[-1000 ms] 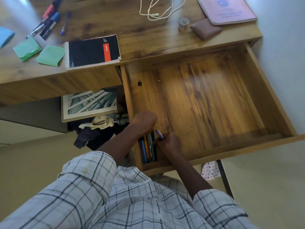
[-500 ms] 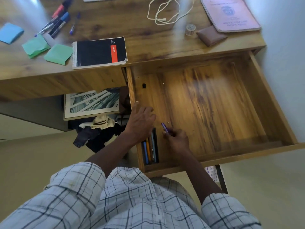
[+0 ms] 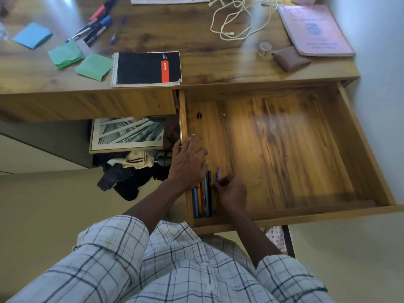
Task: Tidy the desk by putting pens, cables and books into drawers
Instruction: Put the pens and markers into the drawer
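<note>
Paper scraps, a wallet and a heap of clothes, all lying about.
Far left, there's a blue paper (image 3: 32,35) near two green papers (image 3: 65,54), the green pair just beside each other. Over on the right, a brown wallet (image 3: 290,59) lies just beside a small roll of tape (image 3: 264,48). Down below, a striped picture (image 3: 131,133) lies flat, and right in front of it dark and pale clothes (image 3: 131,173) sprawl on the beige floor (image 3: 43,204). Pale wall (image 3: 382,40) to the right.
</note>
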